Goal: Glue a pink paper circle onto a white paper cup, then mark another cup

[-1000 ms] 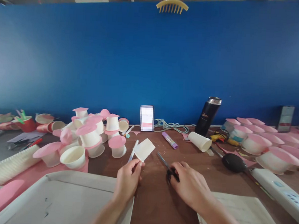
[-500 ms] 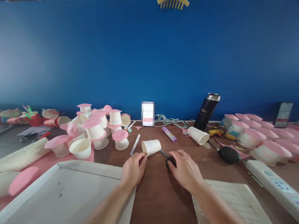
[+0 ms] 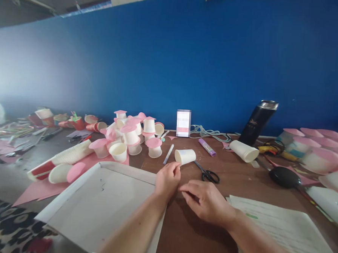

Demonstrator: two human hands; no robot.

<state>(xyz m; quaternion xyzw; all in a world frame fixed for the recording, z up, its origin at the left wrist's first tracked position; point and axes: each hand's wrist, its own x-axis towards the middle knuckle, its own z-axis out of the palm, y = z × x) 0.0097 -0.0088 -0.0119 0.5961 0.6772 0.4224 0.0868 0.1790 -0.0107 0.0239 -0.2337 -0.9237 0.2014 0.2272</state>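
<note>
A white paper cup (image 3: 185, 157) lies on its side on the brown table. My left hand (image 3: 167, 179) is closed at the cup's near lower edge, its fingertips pinched together; whether they grip the cup or something small is hidden. Just right of it, my right hand (image 3: 207, 202) hovers over the table with thumb and fingers apart and nothing seen between them. Black-handled scissors (image 3: 210, 176) lie beyond the right hand, untouched. A white marker (image 3: 168, 154) rests left of the cup, and a purple glue stick (image 3: 207, 147) is behind it to the right.
White cups with pink paper discs (image 3: 129, 134) crowd the left back. A shallow white box (image 3: 120, 199) lies near my left forearm, a printed sheet (image 3: 283, 223) by the right. A black bottle (image 3: 256, 123), another white cup (image 3: 244, 151) and a black round object (image 3: 284, 177) stand or lie at right.
My right hand has let go of the scissors and moved left and nearer, close to my left hand. The view has swung left, so things appear further right.
</note>
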